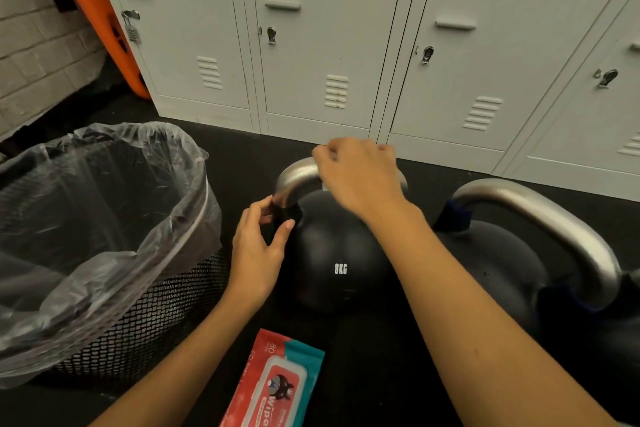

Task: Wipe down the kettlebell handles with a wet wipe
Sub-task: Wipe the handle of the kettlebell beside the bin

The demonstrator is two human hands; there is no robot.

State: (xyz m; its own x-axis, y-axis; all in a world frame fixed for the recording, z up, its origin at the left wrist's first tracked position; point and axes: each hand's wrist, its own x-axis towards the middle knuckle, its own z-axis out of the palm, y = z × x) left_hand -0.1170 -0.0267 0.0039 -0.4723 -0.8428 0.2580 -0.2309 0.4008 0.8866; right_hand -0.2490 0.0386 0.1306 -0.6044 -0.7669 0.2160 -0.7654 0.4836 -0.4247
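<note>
Nearest us, one red-and-teal pack of wet wipes (277, 388) lies flat on the black floor (398, 374), lid closed. Beyond it we count two kettlebells side by side — the 8KG kettlebell (332, 253) at centre, black-bodied with white lettering, and a second kettlebell (512, 270) just to its right, dark with blue bands where its handle meets the body. Each carries one brushed steel handle. Our right hand (356, 173) curls over the top of the centre bell's handle (294, 177); a sliver of white wipe (325, 186) shows under the palm, though most of it is hidden. Our left hand (258, 246) holds the handle's left leg at its base, thumb and fingers loosely curled round it. One black mesh bin (145, 319) with a clear plastic liner (104, 191) stands at left, near the centre bell. Four grey locker doors (322, 45) line the far wall; one orange board (93, 10) leans at far left.
</note>
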